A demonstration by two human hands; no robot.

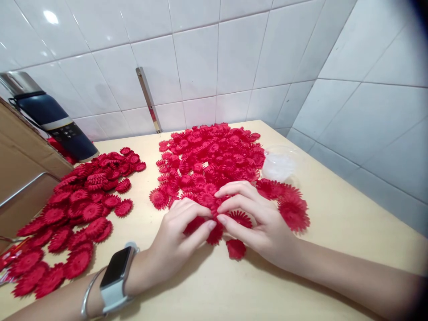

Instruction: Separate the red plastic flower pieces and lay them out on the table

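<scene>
Both hands meet at the near edge of a large heap of red flower-shaped pieces (214, 154). My left hand (182, 234) has thumb and index finger pinched at the edge of a small red piece (214, 232). Facing it, my right hand (259, 218) pinches at the same piece, its other fingers curved above. The fingers partly hide this piece. Just below my right hand lies a single red petal-like piece (236, 249). To its right, larger red fringed pieces (293, 208) lie by the wrist.
A second pile of red discs (78, 209) spreads over the table's left side. Behind it a dark blue bottle (55, 118) leans beside a cardboard box (30, 147). A clear plastic container (279, 165) stands right of the heap. A tiled wall (200, 58) bounds the table (334, 214).
</scene>
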